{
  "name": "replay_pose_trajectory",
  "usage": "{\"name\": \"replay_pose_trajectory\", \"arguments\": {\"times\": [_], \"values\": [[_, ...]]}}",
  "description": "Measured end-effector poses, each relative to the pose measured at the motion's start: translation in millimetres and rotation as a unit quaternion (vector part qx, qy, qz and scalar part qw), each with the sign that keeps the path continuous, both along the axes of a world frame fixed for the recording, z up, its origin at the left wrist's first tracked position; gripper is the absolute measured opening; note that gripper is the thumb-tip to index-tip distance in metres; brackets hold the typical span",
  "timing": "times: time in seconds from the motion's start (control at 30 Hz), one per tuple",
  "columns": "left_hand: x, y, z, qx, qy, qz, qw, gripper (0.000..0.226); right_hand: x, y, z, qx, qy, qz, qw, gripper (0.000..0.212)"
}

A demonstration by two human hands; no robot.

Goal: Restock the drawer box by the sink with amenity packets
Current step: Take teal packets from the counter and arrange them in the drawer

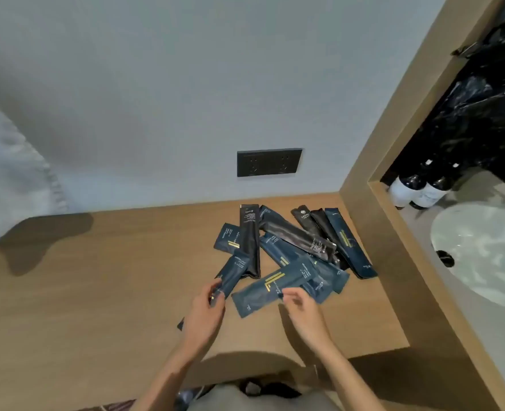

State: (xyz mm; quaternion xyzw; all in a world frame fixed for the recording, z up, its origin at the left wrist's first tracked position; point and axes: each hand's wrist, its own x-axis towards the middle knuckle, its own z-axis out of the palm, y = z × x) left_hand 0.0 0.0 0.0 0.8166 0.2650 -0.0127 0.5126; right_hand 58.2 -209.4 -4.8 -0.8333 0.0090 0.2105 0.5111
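Observation:
Several dark blue and black amenity packets (297, 244) lie in a loose pile on the wooden counter (97, 286), near the wall and the wooden partition. My left hand (205, 312) is shut on a narrow blue packet (233, 274) whose far end still rests against the pile. My right hand (300, 307) pinches the near edge of a long blue packet with a gold mark (272, 284) that lies flat at the front of the pile. No drawer box is in view.
A wooden partition (373, 232) stands right of the pile. Beyond it are a white sink basin (482, 250) and two dark bottles (417, 188). A black double socket (269, 162) sits on the wall above the counter. White fabric (8, 161) hangs at far left.

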Motion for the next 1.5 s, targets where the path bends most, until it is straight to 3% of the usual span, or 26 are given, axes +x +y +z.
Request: {"name": "replay_pose_trajectory", "arguments": {"times": [0.2,0.37,0.5,0.63,0.8,0.93,1.1,1.17,1.27,1.33,1.5], "values": [[10,12,-23,0.131,0.057,-0.032,0.989,0.058,37,6,-17,-0.149,-0.078,0.09,0.982,0.035],[19,12,-37,0.208,0.101,-0.065,0.971,0.068,68,2,-22,-0.31,-0.12,0.226,0.915,0.065],[24,10,-38,0.211,0.1,-0.046,0.971,0.066,76,4,-21,-0.35,-0.135,0.264,0.889,0.074],[26,13,-38,0.185,0.107,-0.031,0.976,0.069,79,6,-17,-0.377,-0.164,0.292,0.864,0.07],[27,17,-31,0.141,0.115,-0.016,0.983,0.075,79,12,-6,-0.42,-0.185,0.311,0.832,0.048],[24,16,-24,0.096,0.129,-0.006,0.987,0.072,73,10,1,-0.443,-0.179,0.289,0.829,0.036],[20,21,-23,0.029,0.105,0.015,0.994,0.07,68,-4,7,-0.399,-0.168,0.245,0.868,0.008],[21,21,-17,-0.008,0.075,0.031,0.997,0.062,63,-12,18,-0.347,-0.161,0.203,0.901,0.009],[28,20,-4,-0.065,0.014,0.061,0.996,0.052,57,-23,39,-0.197,-0.13,0.102,0.966,0.01],[31,19,4,-0.107,-0.02,0.073,0.991,0.049,51,-26,57,-0.082,-0.089,0.059,0.991,0.008],[34,11,31,-0.206,-0.056,0.04,0.976,0.045,34,-19,94,0.103,0.013,0.002,0.995,0.013]]}}
